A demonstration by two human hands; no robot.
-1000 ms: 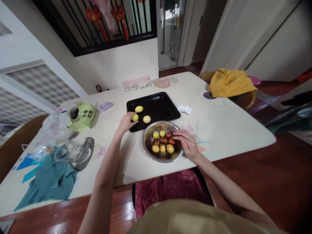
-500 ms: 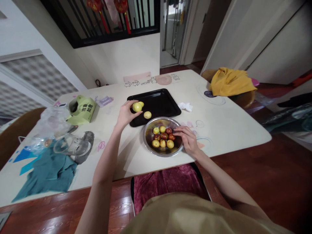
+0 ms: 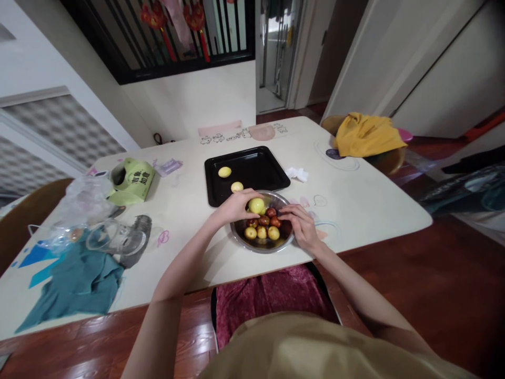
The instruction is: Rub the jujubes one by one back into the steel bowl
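A round metal bowl [image 3: 244,242] stands near the table's front edge. It holds several small round fruits that look like jujubes, some yellow-green and some red-brown [image 3: 263,220]. My left hand [image 3: 235,206] is over the bowl's far left side, its thumb and fingers closed around a yellow-green jujube [image 3: 256,205]. My right hand [image 3: 300,227] grips the bowl's right rim, fingers reaching over it toward the red-brown fruits; its thumb is partly hidden. Behind the bowl lies a black tray [image 3: 256,168] with two yellow-green jujubes on it, one farther back [image 3: 224,172] and one near my left hand [image 3: 237,187].
Crumpled white tissue [image 3: 298,174] lies right of the tray. On the table's left are a green paper box [image 3: 136,181], clear plastic bags [image 3: 84,202], a clear plastic container [image 3: 116,237] and a teal cloth [image 3: 77,284]. A yellow cloth [image 3: 366,136] hangs on a chair at the right.
My left hand has moved from above the tray to over the bowl, carrying the yellow-green jujube. My right hand has stayed at the bowl's rim.
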